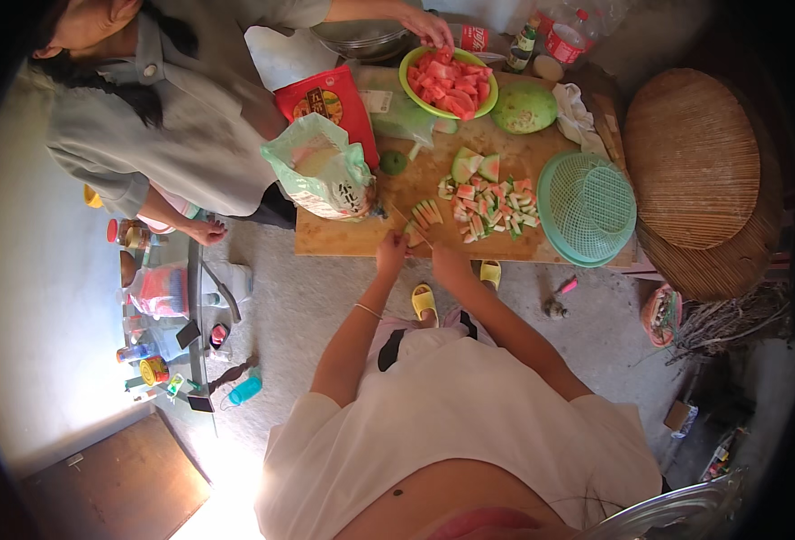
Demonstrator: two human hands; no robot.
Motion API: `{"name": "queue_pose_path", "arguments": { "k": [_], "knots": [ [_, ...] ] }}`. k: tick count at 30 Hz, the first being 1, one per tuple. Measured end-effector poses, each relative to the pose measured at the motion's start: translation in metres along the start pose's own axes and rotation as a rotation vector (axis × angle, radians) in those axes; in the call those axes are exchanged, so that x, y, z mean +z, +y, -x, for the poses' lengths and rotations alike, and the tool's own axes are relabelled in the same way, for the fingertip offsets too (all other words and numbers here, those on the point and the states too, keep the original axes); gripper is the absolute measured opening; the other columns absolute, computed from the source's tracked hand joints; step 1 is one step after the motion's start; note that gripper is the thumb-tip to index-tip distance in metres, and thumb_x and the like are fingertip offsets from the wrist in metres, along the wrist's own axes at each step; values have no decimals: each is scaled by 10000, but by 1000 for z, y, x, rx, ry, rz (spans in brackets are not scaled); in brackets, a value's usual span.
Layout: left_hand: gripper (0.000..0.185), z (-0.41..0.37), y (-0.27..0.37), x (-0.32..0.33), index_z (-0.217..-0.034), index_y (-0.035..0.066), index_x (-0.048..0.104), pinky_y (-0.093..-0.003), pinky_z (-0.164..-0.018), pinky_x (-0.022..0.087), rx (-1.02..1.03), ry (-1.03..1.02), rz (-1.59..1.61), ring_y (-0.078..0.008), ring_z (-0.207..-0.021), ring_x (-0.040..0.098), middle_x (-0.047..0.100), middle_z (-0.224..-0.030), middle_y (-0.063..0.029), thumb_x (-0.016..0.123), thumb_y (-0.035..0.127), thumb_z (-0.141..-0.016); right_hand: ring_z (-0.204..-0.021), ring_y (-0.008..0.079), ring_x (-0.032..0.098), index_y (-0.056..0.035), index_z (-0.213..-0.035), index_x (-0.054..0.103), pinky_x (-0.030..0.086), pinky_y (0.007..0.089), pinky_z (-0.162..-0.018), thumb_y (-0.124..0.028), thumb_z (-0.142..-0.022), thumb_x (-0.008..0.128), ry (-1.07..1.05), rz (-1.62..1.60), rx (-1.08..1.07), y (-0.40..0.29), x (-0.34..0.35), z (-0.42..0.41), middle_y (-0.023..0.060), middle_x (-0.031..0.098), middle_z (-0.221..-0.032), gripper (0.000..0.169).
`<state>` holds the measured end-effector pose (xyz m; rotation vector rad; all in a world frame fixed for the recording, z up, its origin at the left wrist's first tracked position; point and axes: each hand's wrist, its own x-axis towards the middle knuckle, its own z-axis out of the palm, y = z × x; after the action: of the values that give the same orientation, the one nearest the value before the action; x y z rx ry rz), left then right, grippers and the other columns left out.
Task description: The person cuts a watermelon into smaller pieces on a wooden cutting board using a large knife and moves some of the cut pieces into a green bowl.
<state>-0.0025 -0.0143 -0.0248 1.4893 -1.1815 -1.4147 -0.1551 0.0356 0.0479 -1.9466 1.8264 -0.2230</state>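
My right hand [449, 262] grips a knife [411, 225] at the front edge of a wooden board [343, 241]; its thin blade points up and to the left. Beside it, the fingers of my left hand [393, 251] hold a piece of watermelon rind [414, 235] against the board. Just beyond the blade lies a row of cut rind strips [427, 212]. To the right spreads a heap of chopped rind pieces [488, 209], green, white and pink. Two larger rind wedges [466, 165] rest behind that heap. My fingers partly hide the rind and the knife handle.
Another person's hand [431, 28] touches red watermelon chunks in a green bowl [407, 98]. An open plastic bag [323, 175] stands on the left; a mint-green colander [576, 202] sits on the right. A whole green melon [524, 108] and bottles [523, 44] are at the back.
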Motion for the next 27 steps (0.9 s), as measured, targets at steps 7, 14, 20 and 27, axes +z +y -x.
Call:
{"name": "queue_pose_path", "arguments": {
  "k": [7, 14, 20, 27],
  "knots": [
    [193, 4, -3, 4, -878, -17, 530, -258, -462, 498, 53, -4, 15, -137, -554, 608, 589, -681, -80, 590, 165, -858, -713, 412, 574, 22, -877, 483, 443, 482, -629, -185, -824, 512, 108, -343, 119, 28, 7, -16, 244, 577, -750, 216],
    [211, 2, -5, -2, -914, -21, 482, -256, -431, 495, -51, -5, 95, -159, -530, 613, 595, -680, -109, 597, 144, -852, -742, 419, 561, 9, -826, 485, 432, 498, -633, -173, -811, 526, 114, -345, 44, 18, -12, 10, 255, 562, -763, 187],
    [197, 4, 3, 2, -863, -14, 463, -256, -422, 487, -40, -5, 58, -156, -511, 605, 591, -657, -108, 591, 135, -854, -708, 398, 576, -15, -817, 486, 443, 496, -623, -127, -791, 529, 47, -168, -2, 15, -15, 16, 216, 568, -718, 122],
    [188, 0, 2, -2, -853, -14, 457, -256, -423, 485, -28, -35, 38, -147, -499, 592, 584, -644, -101, 578, 130, -861, -684, 397, 585, -17, -813, 499, 454, 494, -612, -114, -779, 522, 13, -131, 18, 13, -13, 7, 206, 586, -717, 105]
  ]
}}
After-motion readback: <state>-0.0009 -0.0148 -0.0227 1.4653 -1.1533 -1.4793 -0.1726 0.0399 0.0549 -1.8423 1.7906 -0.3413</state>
